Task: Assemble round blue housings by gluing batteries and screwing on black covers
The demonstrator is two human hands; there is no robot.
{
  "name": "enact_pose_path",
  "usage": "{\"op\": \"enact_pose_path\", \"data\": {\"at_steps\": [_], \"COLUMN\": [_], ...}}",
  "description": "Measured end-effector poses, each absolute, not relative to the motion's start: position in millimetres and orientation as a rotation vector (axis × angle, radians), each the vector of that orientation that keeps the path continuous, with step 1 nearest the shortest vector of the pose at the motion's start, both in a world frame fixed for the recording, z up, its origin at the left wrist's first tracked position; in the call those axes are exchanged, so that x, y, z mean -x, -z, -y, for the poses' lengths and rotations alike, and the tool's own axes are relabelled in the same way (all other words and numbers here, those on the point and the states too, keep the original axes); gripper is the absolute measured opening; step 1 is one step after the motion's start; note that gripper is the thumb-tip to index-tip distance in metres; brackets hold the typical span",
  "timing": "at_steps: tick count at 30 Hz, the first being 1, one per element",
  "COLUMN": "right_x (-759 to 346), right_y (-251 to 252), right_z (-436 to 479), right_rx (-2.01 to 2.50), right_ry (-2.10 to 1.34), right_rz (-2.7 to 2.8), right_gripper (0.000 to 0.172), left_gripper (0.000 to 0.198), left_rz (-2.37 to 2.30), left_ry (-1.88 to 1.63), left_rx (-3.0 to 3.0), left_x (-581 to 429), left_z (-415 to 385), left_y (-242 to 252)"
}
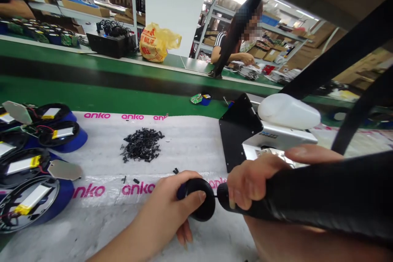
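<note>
My left hand (172,208) is closed around a round black disc-shaped part (201,198), holding it on edge just above the white foam sheet (184,143). My right hand (250,184) grips the front of a thick black power screwdriver (307,200). Its thin bit touches the disc's right side. A pile of small black plastic clips (143,144) lies on the sheet beyond my left hand. A few loose clips (175,170) lie closer to it.
Several round blue-and-black units with yellow-taped batteries (33,163) lie at the left. A black bracket with a white fixture (264,131) stands at the right. Behind runs a green conveyor (92,69) with a yellow bag (156,43). Another person (236,37) works across it.
</note>
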State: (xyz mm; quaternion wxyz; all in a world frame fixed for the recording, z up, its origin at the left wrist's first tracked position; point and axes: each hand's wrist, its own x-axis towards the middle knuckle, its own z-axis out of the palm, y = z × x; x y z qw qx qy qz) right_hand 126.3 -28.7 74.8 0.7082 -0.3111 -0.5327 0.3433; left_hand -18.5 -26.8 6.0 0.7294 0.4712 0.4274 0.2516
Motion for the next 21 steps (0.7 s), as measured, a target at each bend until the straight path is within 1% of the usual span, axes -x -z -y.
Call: {"op": "enact_pose_path", "data": {"at_steps": [2, 5, 9, 11, 13, 15, 17, 18, 19, 21], "right_x": [-125.9, -121.3, -121.1, -133.3, -154.4, -179.9, -203.6, -213.3, -221.1, -230.7], "right_y": [-75.2, -77.7, -80.5, -84.3, -90.6, -97.0, -100.4, -100.6, -100.0, -98.0], "right_z": [29.9, 27.7, 20.8, 16.7, 12.0, 5.3, -4.1, -9.1, -13.6, -18.6], "right_rx": [0.671, 0.701, 0.683, 0.664, 0.694, 0.744, 0.774, 0.789, 0.805, 0.854], "right_ry": [-0.732, -0.705, -0.696, -0.738, -0.655, -0.348, -0.048, 0.028, 0.054, 0.019], "right_rz": [1.191, 1.142, 0.998, 0.959, 0.965, 0.963, 0.937, 0.93, 0.93, 0.927], "right_gripper": [0.027, 0.045, 0.06, 0.065, 0.067, 0.062, 0.06, 0.061, 0.062, 0.063], "left_gripper": [0.029, 0.033, 0.047, 0.05, 0.043, 0.04, 0.054, 0.063, 0.068, 0.069], "left_rz": [-0.945, -0.951, -1.039, -1.153, -1.251, -1.257, -1.179, -1.147, -1.137, -1.181], "left_ry": [-0.557, -0.545, -0.491, -0.523, -0.652, -0.778, -0.752, -0.711, -0.672, -0.629], "left_rx": [-1.043, -1.061, -1.192, -1.377, -1.612, -1.778, -1.836, -1.84, -1.833, -1.789], "left_x": [18.6, 18.3, 18.5, 20.5, 24.1, 27.9, 30.3, 30.4, 29.6, 26.1], "left_z": [26.9, 26.2, 26.6, 27.5, 28.3, 29.1, 29.9, 30.3, 30.6, 31.0], "left_y": [-4.9, -3.8, -4.4, -3.5, -0.2, 5.1, 10.4, 12.1, 13.0, 11.4]}}
